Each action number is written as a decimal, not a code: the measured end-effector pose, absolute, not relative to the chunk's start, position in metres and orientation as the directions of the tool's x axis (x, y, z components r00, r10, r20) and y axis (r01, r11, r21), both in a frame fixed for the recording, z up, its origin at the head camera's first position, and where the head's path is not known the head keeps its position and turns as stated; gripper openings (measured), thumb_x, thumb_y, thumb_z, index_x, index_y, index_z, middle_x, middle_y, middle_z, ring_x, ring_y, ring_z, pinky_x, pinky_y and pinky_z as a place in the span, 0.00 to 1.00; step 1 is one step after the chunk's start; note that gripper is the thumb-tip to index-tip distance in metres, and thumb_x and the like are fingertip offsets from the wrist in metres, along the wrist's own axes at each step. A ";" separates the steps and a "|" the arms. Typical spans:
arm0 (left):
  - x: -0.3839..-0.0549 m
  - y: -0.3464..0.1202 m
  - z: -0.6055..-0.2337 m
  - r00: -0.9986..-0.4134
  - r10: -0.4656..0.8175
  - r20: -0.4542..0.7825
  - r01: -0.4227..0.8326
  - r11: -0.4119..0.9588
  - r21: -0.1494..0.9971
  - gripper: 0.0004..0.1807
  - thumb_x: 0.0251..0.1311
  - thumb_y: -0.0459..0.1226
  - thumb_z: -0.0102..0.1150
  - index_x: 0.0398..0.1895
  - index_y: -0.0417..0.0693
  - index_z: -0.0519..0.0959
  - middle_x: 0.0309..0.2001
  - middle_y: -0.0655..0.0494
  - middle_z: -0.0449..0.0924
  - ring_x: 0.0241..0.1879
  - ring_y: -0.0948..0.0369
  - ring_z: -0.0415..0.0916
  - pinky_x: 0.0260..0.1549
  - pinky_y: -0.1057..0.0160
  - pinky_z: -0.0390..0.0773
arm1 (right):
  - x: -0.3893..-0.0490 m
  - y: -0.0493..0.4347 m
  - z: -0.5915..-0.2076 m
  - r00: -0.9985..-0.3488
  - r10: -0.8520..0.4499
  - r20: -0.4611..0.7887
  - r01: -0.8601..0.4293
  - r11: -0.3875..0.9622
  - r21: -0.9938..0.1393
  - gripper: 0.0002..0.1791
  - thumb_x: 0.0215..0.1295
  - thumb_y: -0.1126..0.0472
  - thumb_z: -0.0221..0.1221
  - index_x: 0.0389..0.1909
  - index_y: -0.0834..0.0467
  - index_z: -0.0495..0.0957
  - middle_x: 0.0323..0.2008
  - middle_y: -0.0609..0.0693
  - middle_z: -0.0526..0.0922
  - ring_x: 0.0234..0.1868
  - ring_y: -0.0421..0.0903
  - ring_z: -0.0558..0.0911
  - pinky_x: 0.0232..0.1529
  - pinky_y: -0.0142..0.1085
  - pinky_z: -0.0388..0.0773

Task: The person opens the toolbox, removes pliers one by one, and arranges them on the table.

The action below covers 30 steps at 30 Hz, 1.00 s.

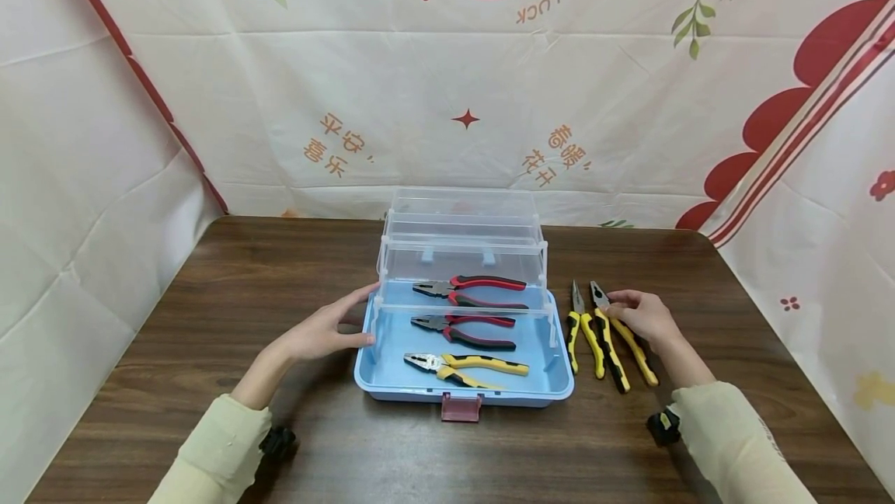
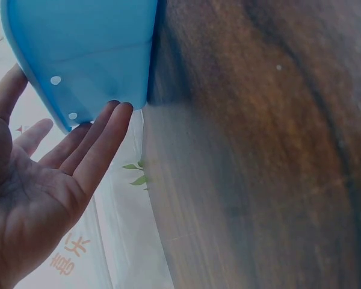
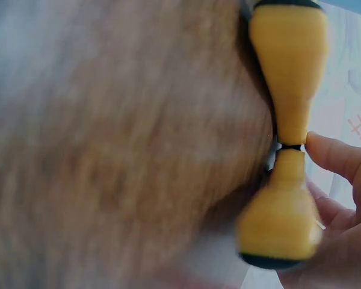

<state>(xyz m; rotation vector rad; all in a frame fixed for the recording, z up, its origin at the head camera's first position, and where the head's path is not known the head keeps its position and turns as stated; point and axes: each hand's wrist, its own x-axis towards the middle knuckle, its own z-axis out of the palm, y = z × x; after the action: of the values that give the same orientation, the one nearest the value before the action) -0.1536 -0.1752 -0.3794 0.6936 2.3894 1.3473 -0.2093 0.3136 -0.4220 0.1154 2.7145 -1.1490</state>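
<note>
My left hand (image 1: 318, 331) touches the left end of a light-blue toolbox (image 1: 370, 389), its fingers nearly straight along the wall in the left wrist view. The toolbox's clear lid stands raised. Inside lie two red-and-black pliers (image 1: 482, 282) and yellow-and-black combination pliers (image 1: 482, 364). To the right of the box, my right hand (image 1: 646, 316) pinches another pair of yellow-and-black combination pliers (image 1: 609, 349) near the pivot. The right wrist view shows its thumb against their yellow handles (image 3: 292, 66). Just left of these lie yellow-handled needle-nose pliers (image 1: 575, 325).
The brown wooden table (image 1: 280, 263) carries everything. A pink latch (image 1: 460, 408) hangs from the toolbox's front. Clear trays (image 1: 464, 271) attached to the lid overhang the back of the box. A printed white cloth (image 1: 419, 108) hangs behind the table.
</note>
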 end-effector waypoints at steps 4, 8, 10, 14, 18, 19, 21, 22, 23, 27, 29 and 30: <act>-0.153 -0.175 -0.379 -0.833 0.552 -0.035 0.257 0.442 0.859 0.41 0.54 0.36 0.59 0.67 0.42 0.47 0.64 0.41 0.49 0.58 0.46 0.55 0.49 0.45 0.63 | -0.208 0.313 -0.421 -0.981 -0.003 -0.196 0.137 0.707 -0.694 0.25 0.60 0.56 0.55 0.51 0.70 0.68 0.42 0.64 0.72 0.37 0.53 0.71 0.33 0.38 0.69; -0.153 -0.175 -0.379 -0.834 0.551 -0.039 0.256 0.449 0.856 0.40 0.54 0.35 0.58 0.67 0.42 0.47 0.64 0.41 0.49 0.58 0.46 0.54 0.49 0.45 0.63 | -0.208 0.314 -0.419 -0.983 -0.002 -0.186 0.128 0.718 -0.684 0.23 0.60 0.57 0.55 0.50 0.70 0.69 0.41 0.64 0.74 0.37 0.52 0.72 0.31 0.36 0.70; -0.153 -0.175 -0.379 -0.835 0.548 -0.041 0.253 0.450 0.856 0.40 0.54 0.34 0.58 0.67 0.42 0.47 0.64 0.41 0.48 0.59 0.46 0.54 0.49 0.45 0.63 | -0.208 0.315 -0.419 -0.984 -0.004 -0.180 0.123 0.716 -0.687 0.23 0.60 0.57 0.54 0.50 0.69 0.69 0.40 0.63 0.74 0.36 0.52 0.73 0.31 0.36 0.71; -0.155 -0.175 -0.384 -0.837 0.547 -0.032 0.260 0.447 0.856 0.40 0.55 0.33 0.58 0.67 0.42 0.47 0.64 0.41 0.48 0.59 0.46 0.54 0.49 0.45 0.63 | -0.211 0.321 -0.421 -0.985 0.006 -0.175 0.133 0.678 -0.723 0.26 0.58 0.52 0.56 0.49 0.68 0.70 0.39 0.61 0.75 0.34 0.50 0.73 0.27 0.35 0.72; -0.161 -0.179 -0.397 -0.838 0.545 -0.024 0.270 0.453 0.850 0.40 0.55 0.34 0.58 0.68 0.48 0.47 0.65 0.45 0.48 0.59 0.47 0.54 0.49 0.46 0.63 | -0.222 0.335 -0.432 -0.991 0.002 -0.137 0.112 0.592 -0.798 0.35 0.52 0.41 0.58 0.52 0.66 0.68 0.45 0.62 0.73 0.38 0.48 0.75 0.26 0.34 0.76; -0.162 -0.181 -0.400 -0.838 0.545 -0.024 0.270 0.454 0.849 0.40 0.55 0.35 0.58 0.68 0.50 0.47 0.65 0.46 0.48 0.59 0.48 0.54 0.49 0.46 0.64 | -0.226 0.339 -0.436 -0.992 0.005 -0.127 0.107 0.573 -0.813 0.37 0.51 0.40 0.58 0.53 0.64 0.68 0.47 0.62 0.72 0.40 0.48 0.75 0.28 0.34 0.77; -0.165 -0.183 -0.406 -0.839 0.544 -0.028 0.265 0.453 0.851 0.41 0.55 0.35 0.58 0.68 0.53 0.47 0.65 0.48 0.49 0.59 0.50 0.54 0.50 0.47 0.64 | -0.233 0.347 -0.440 -0.993 -0.004 -0.121 0.101 0.529 -0.843 0.40 0.49 0.38 0.58 0.55 0.63 0.66 0.51 0.61 0.70 0.43 0.48 0.74 0.33 0.36 0.77; -0.166 -0.183 -0.407 -0.839 0.544 -0.029 0.264 0.452 0.852 0.41 0.55 0.36 0.58 0.68 0.54 0.47 0.65 0.49 0.49 0.59 0.50 0.54 0.50 0.47 0.64 | -0.237 0.351 -0.441 -0.992 -0.003 -0.128 0.110 0.501 -0.859 0.39 0.50 0.39 0.59 0.56 0.61 0.66 0.52 0.59 0.70 0.44 0.47 0.74 0.35 0.36 0.76; -0.166 -0.183 -0.408 -0.838 0.546 -0.029 0.263 0.448 0.855 0.41 0.54 0.36 0.59 0.68 0.55 0.48 0.65 0.49 0.49 0.59 0.50 0.54 0.50 0.47 0.64 | -0.239 0.353 -0.440 -0.991 -0.003 -0.133 0.115 0.477 -0.872 0.38 0.50 0.39 0.59 0.57 0.60 0.66 0.52 0.56 0.69 0.45 0.45 0.74 0.37 0.36 0.76; -0.167 -0.184 -0.409 -0.835 0.550 -0.024 0.262 0.435 0.861 0.41 0.54 0.36 0.59 0.68 0.55 0.47 0.65 0.48 0.49 0.60 0.50 0.53 0.49 0.46 0.64 | -0.233 0.344 -0.410 -0.989 -0.047 -0.139 0.115 0.346 -0.931 0.29 0.55 0.47 0.59 0.57 0.55 0.68 0.49 0.44 0.72 0.47 0.39 0.73 0.42 0.35 0.74; -0.167 -0.184 -0.409 -0.836 0.549 -0.020 0.260 0.426 0.867 0.41 0.54 0.35 0.59 0.68 0.53 0.47 0.65 0.47 0.49 0.59 0.49 0.53 0.49 0.46 0.64 | -0.225 0.332 -0.387 -0.989 -0.101 -0.104 0.079 0.227 -0.971 0.22 0.57 0.53 0.58 0.53 0.53 0.71 0.45 0.41 0.75 0.45 0.38 0.74 0.42 0.34 0.73; -0.167 -0.183 -0.409 -0.836 0.548 -0.021 0.256 0.424 0.869 0.41 0.54 0.35 0.59 0.68 0.53 0.47 0.65 0.47 0.49 0.59 0.49 0.53 0.49 0.45 0.64 | -0.221 0.326 -0.376 -0.988 -0.128 -0.087 0.066 0.162 -0.985 0.18 0.59 0.56 0.57 0.50 0.53 0.72 0.44 0.40 0.76 0.45 0.37 0.75 0.42 0.34 0.73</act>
<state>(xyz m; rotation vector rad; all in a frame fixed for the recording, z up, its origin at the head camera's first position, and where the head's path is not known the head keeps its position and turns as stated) -0.1672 -0.1835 -0.4085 0.6948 2.3805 1.3747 -0.2214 0.3262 -0.3763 -0.0617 2.2750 -1.9412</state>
